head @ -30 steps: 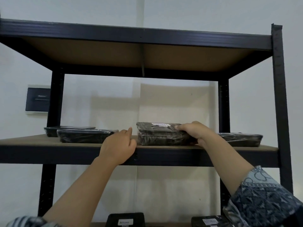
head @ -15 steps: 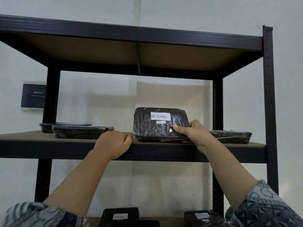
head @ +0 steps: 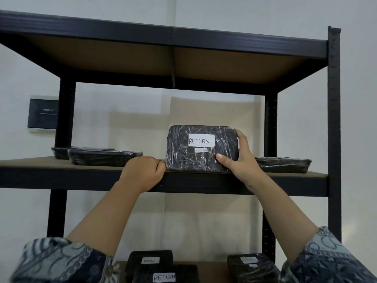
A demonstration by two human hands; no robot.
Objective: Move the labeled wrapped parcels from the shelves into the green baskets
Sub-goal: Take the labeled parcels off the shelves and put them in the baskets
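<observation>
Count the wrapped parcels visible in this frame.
7: tilted parcel in the right hand; two left and one right on that shelf; three below. More may be hidden.

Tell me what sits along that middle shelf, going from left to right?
Two flat wrapped parcels overlapping at the left → left hand gripping the shelf edge → upright parcel labelled RETURN → right hand holding it → another flat wrapped parcel.

Parcel (head: 202, 149) now tipped nearly upright on shelf edge, RETURN label facing out; right hand (head: 237, 160) shifted to its right side.
</observation>
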